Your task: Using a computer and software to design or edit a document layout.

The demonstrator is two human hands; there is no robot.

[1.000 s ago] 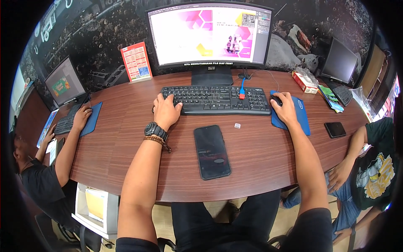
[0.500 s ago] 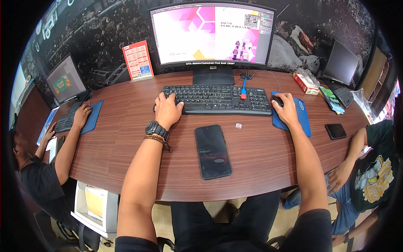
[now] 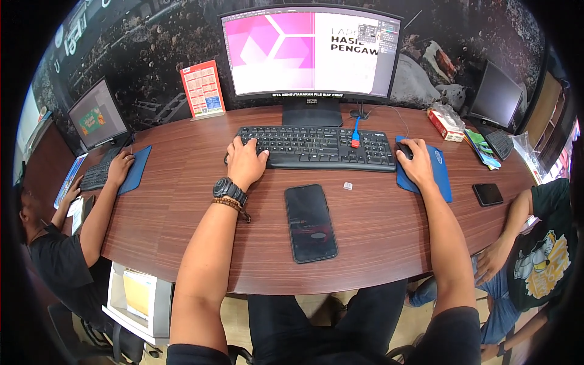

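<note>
My left hand (image 3: 244,163) rests with fingers apart on the left end of the black keyboard (image 3: 313,146). My right hand (image 3: 417,161) is curved over a black mouse (image 3: 404,148) on a blue mat (image 3: 440,179). Between my forearms lies a black phone (image 3: 310,222), dark side up, with a small light square piece (image 3: 348,186) above its right corner. A blue cable with a red plug (image 3: 355,139) lies across the keyboard's right part. The curved monitor (image 3: 274,52) shows a pink geometric layout beside a white page with large lettering.
Co-workers sit left (image 3: 52,255) and right (image 3: 541,255) at the curved desk (image 3: 155,207). Side monitors (image 3: 97,115) (image 3: 494,91), a red desk calendar (image 3: 202,88), a red box (image 3: 444,123), papers (image 3: 480,147) and another phone (image 3: 487,194) stand or lie about.
The screen's layout has become much larger, with bigger pink shapes and lettering. Both my hands keep their places; the whole view has shifted slightly.
</note>
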